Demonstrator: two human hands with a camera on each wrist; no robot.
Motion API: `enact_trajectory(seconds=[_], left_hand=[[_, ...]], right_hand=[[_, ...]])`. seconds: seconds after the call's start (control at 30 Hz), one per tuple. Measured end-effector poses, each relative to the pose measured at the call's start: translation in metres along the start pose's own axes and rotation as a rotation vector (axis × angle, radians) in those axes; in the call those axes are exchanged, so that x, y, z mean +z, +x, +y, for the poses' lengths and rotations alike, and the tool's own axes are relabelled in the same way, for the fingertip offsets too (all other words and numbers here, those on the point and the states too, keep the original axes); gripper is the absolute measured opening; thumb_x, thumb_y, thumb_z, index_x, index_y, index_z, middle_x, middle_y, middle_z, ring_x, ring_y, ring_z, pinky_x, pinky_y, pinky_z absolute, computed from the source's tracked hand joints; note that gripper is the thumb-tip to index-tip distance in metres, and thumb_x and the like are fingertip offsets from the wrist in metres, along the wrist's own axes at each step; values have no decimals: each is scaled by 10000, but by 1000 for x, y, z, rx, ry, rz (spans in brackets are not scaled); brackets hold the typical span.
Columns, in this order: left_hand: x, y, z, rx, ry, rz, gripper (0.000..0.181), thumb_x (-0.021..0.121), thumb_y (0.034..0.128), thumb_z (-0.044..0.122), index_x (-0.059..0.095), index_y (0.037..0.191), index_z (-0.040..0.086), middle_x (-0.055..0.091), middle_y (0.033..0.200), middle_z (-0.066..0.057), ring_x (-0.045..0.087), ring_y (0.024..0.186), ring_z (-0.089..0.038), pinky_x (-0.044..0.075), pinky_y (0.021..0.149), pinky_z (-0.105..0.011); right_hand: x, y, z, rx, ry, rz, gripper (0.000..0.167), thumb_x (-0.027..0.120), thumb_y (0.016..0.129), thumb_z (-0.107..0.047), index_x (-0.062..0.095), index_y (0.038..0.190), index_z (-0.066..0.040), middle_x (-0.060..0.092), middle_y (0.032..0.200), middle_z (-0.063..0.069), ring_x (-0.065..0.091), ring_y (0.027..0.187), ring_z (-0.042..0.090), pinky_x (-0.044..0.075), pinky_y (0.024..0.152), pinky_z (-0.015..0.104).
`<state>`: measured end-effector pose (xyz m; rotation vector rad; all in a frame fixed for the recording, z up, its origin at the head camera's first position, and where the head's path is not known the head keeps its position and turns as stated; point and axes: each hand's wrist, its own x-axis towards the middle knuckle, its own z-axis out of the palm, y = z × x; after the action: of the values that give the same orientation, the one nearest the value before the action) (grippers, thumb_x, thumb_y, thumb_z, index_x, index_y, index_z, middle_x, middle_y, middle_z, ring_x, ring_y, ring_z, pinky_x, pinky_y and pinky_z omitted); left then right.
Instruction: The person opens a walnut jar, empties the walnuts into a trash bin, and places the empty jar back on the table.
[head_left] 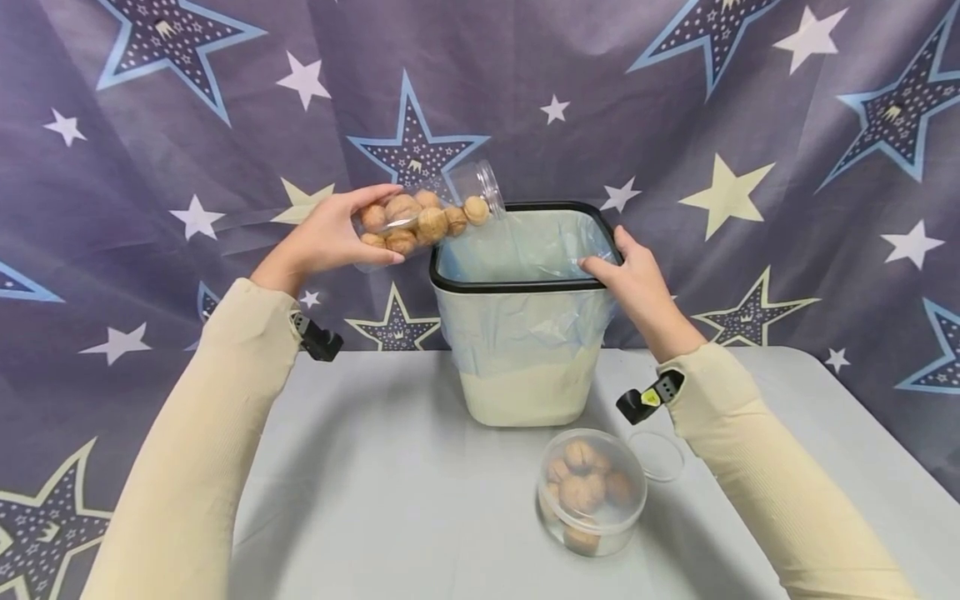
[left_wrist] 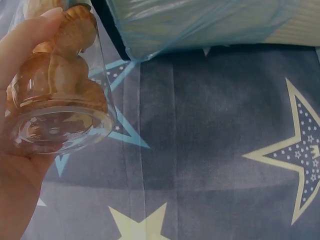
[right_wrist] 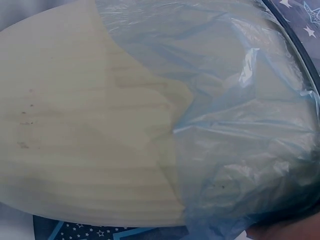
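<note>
In the head view my left hand (head_left: 330, 233) grips the base end of a clear jar (head_left: 468, 179) holding several walnuts (head_left: 432, 225). The jar lies nearly level, its mouth raised slightly and over the left rim of a cream bin (head_left: 525, 392). One walnut sits at the mouth. The bin has a black rim (head_left: 517, 287) and a light blue liner folded over it. My right hand (head_left: 633, 279) grips the rim's right side, thumb inside. The left wrist view shows the jar's round base (left_wrist: 60, 131) and walnuts (left_wrist: 67, 75) behind it.
A round clear tub (head_left: 592, 492) with several walnuts stands on the grey table (head_left: 405, 517) in front of the bin. A clear ring-like lid (head_left: 658, 456) lies right of the tub, near my right wrist. A star-patterned cloth (head_left: 480, 50) hangs behind the bin.
</note>
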<state>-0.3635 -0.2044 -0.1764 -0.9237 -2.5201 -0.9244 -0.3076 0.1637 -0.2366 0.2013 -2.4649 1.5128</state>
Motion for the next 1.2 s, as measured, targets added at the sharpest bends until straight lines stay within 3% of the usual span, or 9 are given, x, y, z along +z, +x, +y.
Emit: enact_trajectory(seconds=[0.13,0.43,0.73,1.0,1.2], left_hand=[[-1,3,-2,22,40,2,843,869,633,102,485,1382,120,596,1245,-136,568,1075,-219,418,870,-187],[-5,8,-4,94,206,38,848,886,614,182,504,1368,113,607,1238,-151,585,1052,-268,447,894,-415],[-8,12,-3,120,270,6,875,894,606,218,494,1378,120,574,1296,-133,553,1130,-288,422,963,-439],[-8,18,2,194,372,-18,877,890,607,260,496,1374,98,588,1270,-144,558,1107,-311,419,945,-464],[-8,21,7,198,427,-46,888,885,618,279,478,1388,108,568,1297,-141,516,1165,-329,380,984,-491]], right_hand=[[0,1,1,-5,-7,9,827,575,858,-289,126,1494,-10,128,1562,128,103,1434,201,139,1164,366],[0,1,-1,-17,-10,14,822,575,859,-286,130,1490,-2,135,1557,136,107,1431,206,137,1164,365],[0,0,0,-12,-5,7,824,569,862,-281,118,1494,-7,129,1560,137,105,1433,210,138,1164,374],[0,0,0,-6,0,1,826,570,865,-285,113,1497,-14,126,1563,129,101,1433,206,141,1164,374],[0,-1,-1,-14,-6,-2,819,562,870,-285,108,1495,-12,121,1561,132,96,1434,207,136,1165,370]])
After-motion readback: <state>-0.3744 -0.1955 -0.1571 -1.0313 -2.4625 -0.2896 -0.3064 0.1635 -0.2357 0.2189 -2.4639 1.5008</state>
